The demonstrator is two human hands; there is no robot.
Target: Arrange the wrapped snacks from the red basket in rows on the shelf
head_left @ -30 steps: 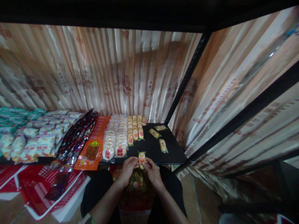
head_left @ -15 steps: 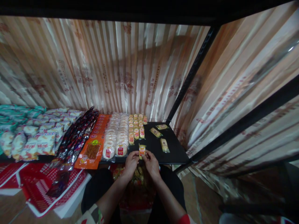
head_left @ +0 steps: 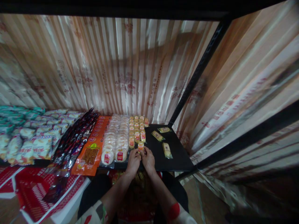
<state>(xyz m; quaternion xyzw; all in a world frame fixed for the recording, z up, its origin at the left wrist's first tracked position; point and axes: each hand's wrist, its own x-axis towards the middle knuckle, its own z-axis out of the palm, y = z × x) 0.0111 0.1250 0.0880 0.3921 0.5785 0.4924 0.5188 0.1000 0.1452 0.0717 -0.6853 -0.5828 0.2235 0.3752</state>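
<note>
Between my two hands, just over the front of the black shelf (head_left: 156, 163), is a small yellow snack packet (head_left: 140, 146) with a red label. My left hand (head_left: 134, 161) pinches its left side and my right hand (head_left: 148, 158) its right side. Just beyond are rows of matching yellow packets (head_left: 137, 136), standing close together. Left of my hands lie two rows of round white crackers in clear wrap (head_left: 121, 154). To the right, three yellow packets lie loose and apart, the nearest loose packet (head_left: 167, 150) lying flat.
Farther left lie orange stick-snack bags (head_left: 90, 155), dark shiny packets (head_left: 72, 137), white snack bags (head_left: 43, 146) and teal bags (head_left: 14, 116). Red baskets (head_left: 37, 189) stand below the shelf's front edge. A black post (head_left: 198, 71) rises at the right corner, before a pleated curtain (head_left: 140, 65).
My hands have moved slightly forward with the yellow packet, closer to the front of the packet rows. The view has shifted slightly.
</note>
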